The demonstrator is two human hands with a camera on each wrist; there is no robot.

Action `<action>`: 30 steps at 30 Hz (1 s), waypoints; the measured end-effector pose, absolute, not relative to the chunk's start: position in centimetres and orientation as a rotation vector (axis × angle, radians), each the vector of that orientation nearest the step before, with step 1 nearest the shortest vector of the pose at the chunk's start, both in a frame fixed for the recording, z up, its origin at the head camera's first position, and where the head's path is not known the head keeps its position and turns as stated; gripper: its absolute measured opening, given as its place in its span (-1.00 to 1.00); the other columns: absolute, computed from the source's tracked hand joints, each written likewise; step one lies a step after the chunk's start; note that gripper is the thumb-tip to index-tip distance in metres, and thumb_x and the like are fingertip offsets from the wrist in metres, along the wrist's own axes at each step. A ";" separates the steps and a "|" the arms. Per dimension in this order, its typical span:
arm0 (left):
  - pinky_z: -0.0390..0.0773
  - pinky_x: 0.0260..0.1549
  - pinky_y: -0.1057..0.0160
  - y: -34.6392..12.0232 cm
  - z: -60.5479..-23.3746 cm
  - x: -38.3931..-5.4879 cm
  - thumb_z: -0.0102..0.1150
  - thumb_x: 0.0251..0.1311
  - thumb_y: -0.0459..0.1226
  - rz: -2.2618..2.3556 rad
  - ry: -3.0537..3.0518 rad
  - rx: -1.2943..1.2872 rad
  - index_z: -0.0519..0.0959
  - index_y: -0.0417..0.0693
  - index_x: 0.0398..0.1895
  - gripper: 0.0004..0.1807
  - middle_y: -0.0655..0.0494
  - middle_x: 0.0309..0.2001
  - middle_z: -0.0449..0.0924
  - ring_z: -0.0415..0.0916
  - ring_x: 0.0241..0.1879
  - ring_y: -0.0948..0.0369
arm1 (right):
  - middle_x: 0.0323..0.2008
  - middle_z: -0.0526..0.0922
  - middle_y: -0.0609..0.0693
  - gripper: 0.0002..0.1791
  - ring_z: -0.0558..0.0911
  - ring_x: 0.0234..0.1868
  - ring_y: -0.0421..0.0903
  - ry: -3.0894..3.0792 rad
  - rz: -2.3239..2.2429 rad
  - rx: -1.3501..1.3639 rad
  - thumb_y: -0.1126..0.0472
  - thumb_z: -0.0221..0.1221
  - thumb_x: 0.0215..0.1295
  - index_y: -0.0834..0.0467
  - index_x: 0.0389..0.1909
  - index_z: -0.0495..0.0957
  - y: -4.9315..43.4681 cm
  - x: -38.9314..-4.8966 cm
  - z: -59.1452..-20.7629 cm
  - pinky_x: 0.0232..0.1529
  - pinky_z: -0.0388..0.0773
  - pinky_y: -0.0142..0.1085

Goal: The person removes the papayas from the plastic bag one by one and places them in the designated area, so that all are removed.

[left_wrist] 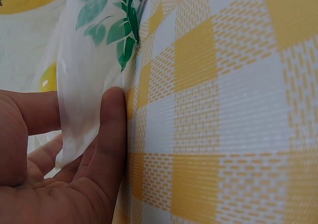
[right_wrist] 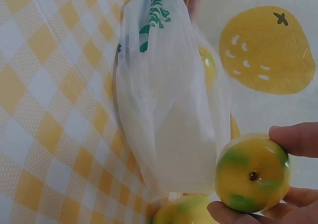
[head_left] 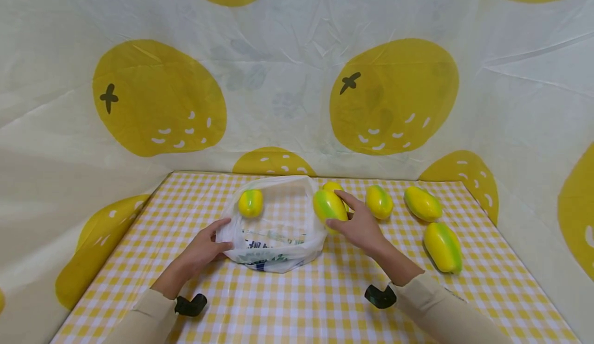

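A white plastic bag (head_left: 283,261) with green leaf print stands with its mouth open upward. My left hand (head_left: 201,251) holds the bag's left rim; in the left wrist view, the bag's wall (left_wrist: 79,95) runs between thumb and fingers. One yellow-green mango (head_left: 250,203) sits inside at the bag's left. At the right rim, my right hand (head_left: 359,225) grips another mango (head_left: 328,205) between thumb and fingers. The right wrist view shows the stem end of this held mango (right_wrist: 253,174) beside the bag. Partly hidden behind it is a further mango (head_left: 332,185).
Three more mangoes lie right of my right hand: one close by (head_left: 379,202), one at the back right (head_left: 423,203) and one nearer me (head_left: 443,247). A yellow checked cloth (head_left: 278,308) covers the table. Behind it hangs a fruit-printed curtain (head_left: 278,76).
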State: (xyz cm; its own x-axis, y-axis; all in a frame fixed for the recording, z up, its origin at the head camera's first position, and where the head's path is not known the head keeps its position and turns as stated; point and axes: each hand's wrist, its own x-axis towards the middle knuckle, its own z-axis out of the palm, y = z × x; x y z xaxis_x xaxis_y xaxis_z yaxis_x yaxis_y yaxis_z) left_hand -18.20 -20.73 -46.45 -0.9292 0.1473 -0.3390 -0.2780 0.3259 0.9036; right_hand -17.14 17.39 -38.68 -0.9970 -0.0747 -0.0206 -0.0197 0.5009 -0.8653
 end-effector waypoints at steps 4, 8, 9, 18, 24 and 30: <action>0.69 -0.07 0.22 -20.7 -46.4 -18.2 0.23 0.40 -0.39 1.640 2.232 -0.108 0.12 0.00 0.66 -0.18 -0.29 0.56 0.17 0.49 0.19 0.03 | 0.62 0.19 0.17 -0.14 0.57 0.32 0.35 2.662 -1.530 -0.058 0.22 0.34 0.34 0.06 0.62 0.20 17.9 -17.0 -38.5 0.07 0.69 -0.10; 0.69 -0.08 0.22 -20.7 -46.4 -18.2 0.23 0.40 -0.38 1.637 2.237 -0.108 0.13 0.01 0.65 -0.18 -0.28 0.56 0.17 0.50 0.16 0.04 | 0.62 0.19 0.16 -0.13 0.56 0.33 0.36 2.662 -1.532 -0.042 0.22 0.34 0.35 0.05 0.62 0.19 18.5 -17.0 -38.6 0.03 0.69 -0.12; 0.69 -0.08 0.22 -20.7 -46.4 -18.2 0.23 0.40 -0.39 1.639 2.236 -0.107 0.13 0.01 0.65 -0.19 -0.28 0.56 0.17 0.51 0.15 0.05 | 0.62 0.20 0.15 -0.13 0.57 0.32 0.35 2.661 -1.536 -0.036 0.22 0.34 0.34 0.04 0.62 0.19 18.7 -17.0 -38.6 0.01 0.69 -0.13; 0.69 -0.08 0.22 -20.7 -46.4 -18.2 0.24 0.39 -0.40 1.643 2.231 -0.103 0.13 0.00 0.65 -0.18 -0.28 0.56 0.17 0.52 0.14 0.05 | 0.60 0.25 0.18 -0.13 0.60 0.29 0.32 2.698 -1.511 -0.027 0.21 0.36 0.33 0.07 0.62 0.21 19.9 -16.7 -38.5 0.03 0.70 -0.12; 0.70 -0.08 0.22 -20.7 -46.5 -18.3 0.24 0.39 -0.40 1.649 2.229 -0.109 0.13 0.00 0.65 -0.18 -0.28 0.56 0.18 0.52 0.14 0.05 | 0.58 0.26 0.22 -0.13 0.53 0.36 0.36 2.725 -1.480 -0.007 0.21 0.35 0.34 0.10 0.62 0.18 20.6 -16.2 -38.4 0.13 0.68 0.02; 0.71 -0.08 0.22 -20.8 -46.6 -18.2 0.24 0.39 -0.40 1.654 2.228 -0.105 0.13 0.00 0.65 -0.18 -0.30 0.54 0.22 0.54 0.12 0.06 | 0.60 0.23 0.22 -0.13 0.45 0.44 0.36 2.734 -1.457 0.028 0.20 0.34 0.36 0.10 0.63 0.17 21.2 -15.7 -38.4 0.26 0.60 0.12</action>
